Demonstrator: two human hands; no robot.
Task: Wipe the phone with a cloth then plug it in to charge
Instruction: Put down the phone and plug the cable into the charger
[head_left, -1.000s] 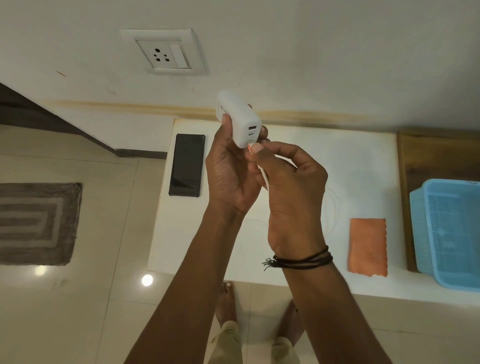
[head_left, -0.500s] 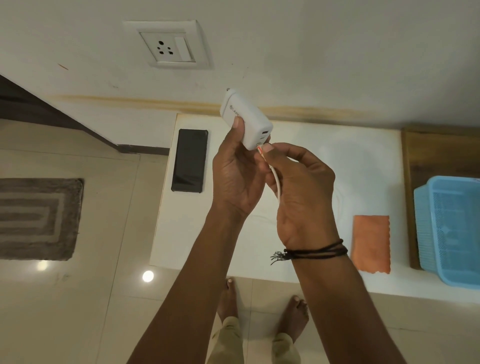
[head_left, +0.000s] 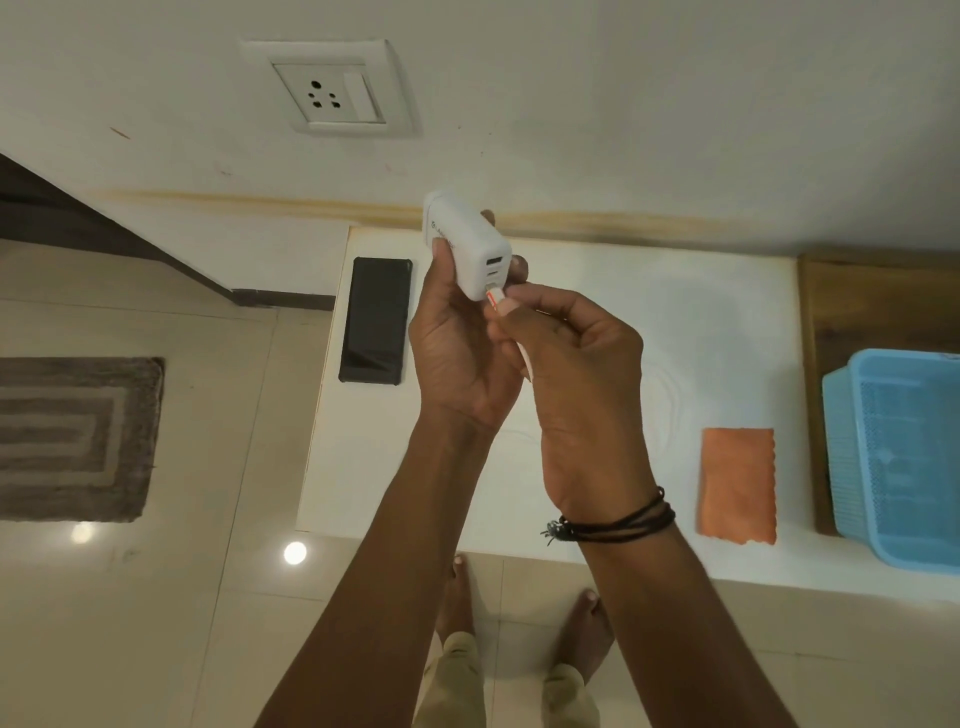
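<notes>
Bare forearms, black cord bracelet (head_left: 615, 522) knotted on right wrist, khaki trousers (head_left: 498, 686), bare feet (head_left: 460, 597)

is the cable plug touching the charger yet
Touching. The head view shows the cable plug meeting the lowest port of the charger, no gap visible.

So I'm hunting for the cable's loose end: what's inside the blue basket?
Nothing shows inside the blue basket: only its mesh floor and left wall. Its right part is cut off by the frame edge, so that part cannot be checked.
</notes>
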